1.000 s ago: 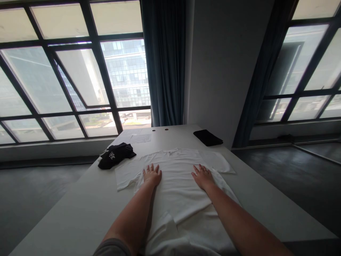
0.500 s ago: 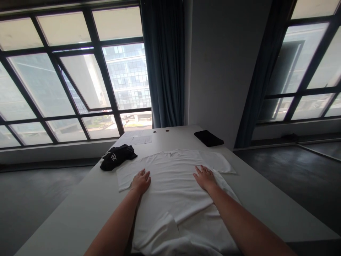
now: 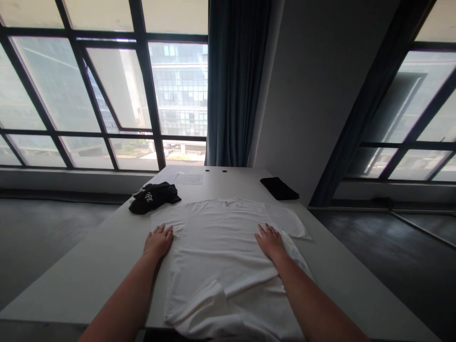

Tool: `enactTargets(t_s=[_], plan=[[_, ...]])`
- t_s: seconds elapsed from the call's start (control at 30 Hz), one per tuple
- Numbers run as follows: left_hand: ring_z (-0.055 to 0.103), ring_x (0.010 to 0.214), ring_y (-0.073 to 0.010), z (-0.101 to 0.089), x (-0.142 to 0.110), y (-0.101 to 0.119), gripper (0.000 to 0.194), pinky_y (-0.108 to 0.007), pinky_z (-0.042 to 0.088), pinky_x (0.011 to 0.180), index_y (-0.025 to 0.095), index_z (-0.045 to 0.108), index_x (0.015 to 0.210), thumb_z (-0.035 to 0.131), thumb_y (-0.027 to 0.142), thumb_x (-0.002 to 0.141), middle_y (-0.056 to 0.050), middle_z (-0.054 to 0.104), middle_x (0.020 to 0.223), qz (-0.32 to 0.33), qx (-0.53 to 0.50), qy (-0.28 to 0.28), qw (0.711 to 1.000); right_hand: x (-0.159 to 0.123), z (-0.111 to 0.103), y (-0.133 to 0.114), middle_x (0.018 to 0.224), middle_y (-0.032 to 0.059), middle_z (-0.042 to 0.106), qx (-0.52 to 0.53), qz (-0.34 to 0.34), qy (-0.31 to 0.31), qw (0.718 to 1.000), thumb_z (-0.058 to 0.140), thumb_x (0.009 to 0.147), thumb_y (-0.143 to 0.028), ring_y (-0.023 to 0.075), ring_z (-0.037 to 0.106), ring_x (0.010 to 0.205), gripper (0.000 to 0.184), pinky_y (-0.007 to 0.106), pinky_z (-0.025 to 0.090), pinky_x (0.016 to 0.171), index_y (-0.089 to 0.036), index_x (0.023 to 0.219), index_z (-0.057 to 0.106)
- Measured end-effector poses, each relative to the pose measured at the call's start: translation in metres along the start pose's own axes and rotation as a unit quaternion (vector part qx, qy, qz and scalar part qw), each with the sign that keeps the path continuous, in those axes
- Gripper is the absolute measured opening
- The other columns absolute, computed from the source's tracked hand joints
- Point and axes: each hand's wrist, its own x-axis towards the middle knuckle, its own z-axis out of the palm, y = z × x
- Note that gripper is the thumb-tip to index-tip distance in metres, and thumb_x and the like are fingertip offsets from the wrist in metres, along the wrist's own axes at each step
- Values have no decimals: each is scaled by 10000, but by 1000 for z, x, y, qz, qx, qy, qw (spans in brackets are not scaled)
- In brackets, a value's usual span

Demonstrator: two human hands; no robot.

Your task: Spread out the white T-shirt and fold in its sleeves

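Beneath spread fingers of the left hand [image 3: 158,241] and right hand [image 3: 270,241], both empty, lies a white shirt [image 3: 218,247].

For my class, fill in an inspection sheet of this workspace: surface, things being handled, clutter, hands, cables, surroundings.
Surface: white table.
Things handled: white T-shirt, spread out, wrinkled.
Clutter: crumpled black cloth with white lettering, left; flat black item, far right; papers, far left.
Hands: left hand at the left-side sleeve; right hand resting on the shirt's right side.
Cables: nothing seen on the table; pale floor line, right, unclear.
Surroundings: windows, one pane tilted open; dark blue curtain.
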Motion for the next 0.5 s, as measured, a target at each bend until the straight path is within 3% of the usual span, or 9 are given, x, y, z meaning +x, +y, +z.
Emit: enactTargets(t_s=[0.23,0.5], plan=[[357,1528,-402,-8,0,-15,630,-608,252,1207,303,430,1614,322,528,1036,-176,385,1673,-148,-9,37,988,-3,-5,-1,1753,97,219,-9,3,-12,1000,291,1066,-554,297,226,1594,671,475,169,1264,-279,1678,290],[325,1537,-421,-7,-5,-10,594,-614,219,1208,330,484,1574,312,506,1034,-159,373,1681,-140,6,31,990,4,4,3,1758,99,196,-5,5,-11,1000,269,1056,-566,316,215,1591,688,492,157,1263,-281,1681,282]])
